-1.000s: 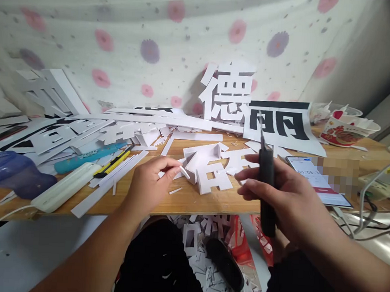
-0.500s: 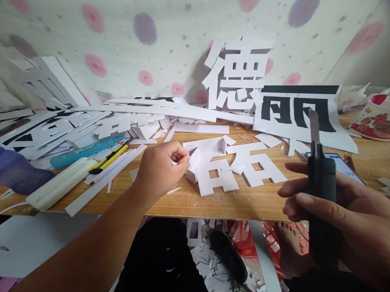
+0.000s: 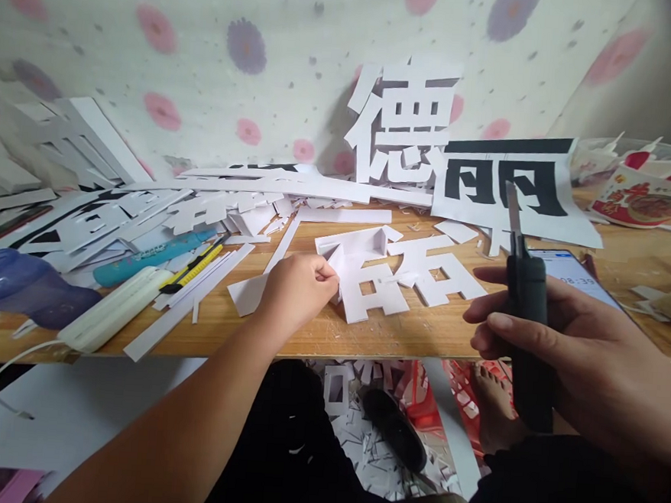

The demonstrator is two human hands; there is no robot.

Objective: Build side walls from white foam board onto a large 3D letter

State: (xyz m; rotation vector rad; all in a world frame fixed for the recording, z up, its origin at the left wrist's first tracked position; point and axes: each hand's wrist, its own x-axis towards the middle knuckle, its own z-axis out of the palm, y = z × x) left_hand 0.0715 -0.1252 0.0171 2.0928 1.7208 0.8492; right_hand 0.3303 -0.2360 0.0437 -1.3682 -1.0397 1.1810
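Observation:
My left hand (image 3: 301, 291) is closed in a pinch at the left side of a white foam-board letter piece (image 3: 375, 293) on the table. Whatever its fingertips hold is hidden. Raised side walls (image 3: 364, 243) stand along the back of that piece. A second flat white cut-out (image 3: 440, 278) lies just to its right. Off to the right, my right hand (image 3: 564, 352) is wrapped round the black handle of a utility knife (image 3: 525, 326). Its blade points up, apart from the white pieces.
Behind stand a finished white character (image 3: 405, 126) and a printed black-character sheet (image 3: 506, 183). A phone (image 3: 569, 275) lies beyond my right hand, with a paper bowl (image 3: 641, 196) farther back. To the left are a yellow cutter (image 3: 193, 268), a white power strip (image 3: 110, 308) and foam strips.
My left hand has moved right, up against the side of the letter piece. My right hand, still gripping the knife, has shifted a little left. The view has shifted slightly.

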